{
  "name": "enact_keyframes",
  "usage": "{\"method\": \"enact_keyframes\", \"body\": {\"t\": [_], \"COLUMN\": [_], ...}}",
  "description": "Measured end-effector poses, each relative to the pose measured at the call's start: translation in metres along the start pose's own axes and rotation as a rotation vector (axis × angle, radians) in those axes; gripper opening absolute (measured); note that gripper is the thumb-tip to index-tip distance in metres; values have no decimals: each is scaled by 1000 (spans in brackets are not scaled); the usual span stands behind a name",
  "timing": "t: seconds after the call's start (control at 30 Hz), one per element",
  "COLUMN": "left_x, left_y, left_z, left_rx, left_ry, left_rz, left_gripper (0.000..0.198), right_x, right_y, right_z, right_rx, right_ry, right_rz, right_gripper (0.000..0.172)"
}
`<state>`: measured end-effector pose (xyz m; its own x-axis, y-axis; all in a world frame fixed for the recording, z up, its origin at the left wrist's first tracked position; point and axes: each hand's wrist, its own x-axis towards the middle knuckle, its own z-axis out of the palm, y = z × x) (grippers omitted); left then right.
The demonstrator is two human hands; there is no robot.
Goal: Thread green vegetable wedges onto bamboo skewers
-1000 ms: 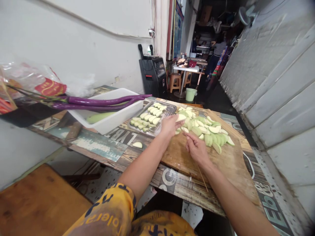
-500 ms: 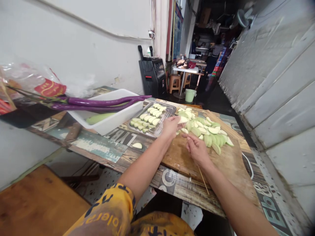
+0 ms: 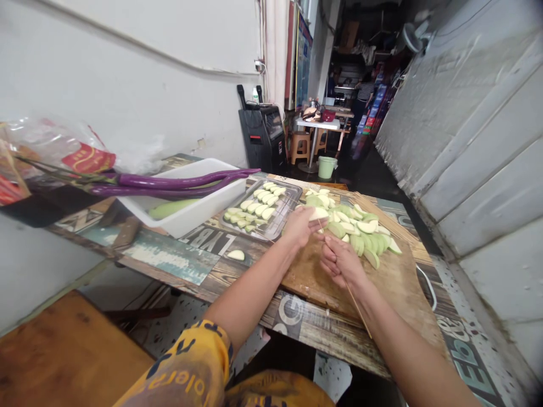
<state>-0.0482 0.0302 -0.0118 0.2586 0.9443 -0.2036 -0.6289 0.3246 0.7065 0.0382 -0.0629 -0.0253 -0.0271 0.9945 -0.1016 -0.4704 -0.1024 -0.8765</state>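
My left hand is closed on a pale green vegetable slice, held over the far left part of the wooden cutting board. In the fingers of my right hand is a thin wooden skewer; its tip is up at the slice and its long end slants back under my wrist. Whether the tip has entered the slice I cannot tell. Just beyond both hands lies a heap of cut slices on the board. Left of my left hand, a clear tray holds rows of slices.
A white bin with long purple eggplants across it stands at the left. One loose slice lies on the table. Skewers are bunched beyond the board. A black speaker and a green bucket stand farther back.
My right hand has shifted slightly down along the skewer, its fingers now more curled. The left hand has turned a little, showing more of the slice. The view has tilted slightly.
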Motion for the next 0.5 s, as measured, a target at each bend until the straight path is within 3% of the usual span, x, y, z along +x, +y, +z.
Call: {"method": "enact_keyframes", "body": {"t": [0.3, 0.4, 0.5], "left_x": [0, -1, -3], "left_y": [0, 3, 6], "left_z": [0, 0, 2], "left_rx": [-226, -264, -245], "left_ry": [-168, -200, -182], "left_rz": [-203, -241, -201], "left_gripper": [29, 34, 33], "right_x": [0, 2, 3], "right_y": [0, 1, 5], "right_z": [-1, -1, -2], "right_rx": [85, -17, -282], "right_ry": [-63, -21, 69], "right_rz": [-27, -50, -163], "right_gripper": [17, 21, 27]}}
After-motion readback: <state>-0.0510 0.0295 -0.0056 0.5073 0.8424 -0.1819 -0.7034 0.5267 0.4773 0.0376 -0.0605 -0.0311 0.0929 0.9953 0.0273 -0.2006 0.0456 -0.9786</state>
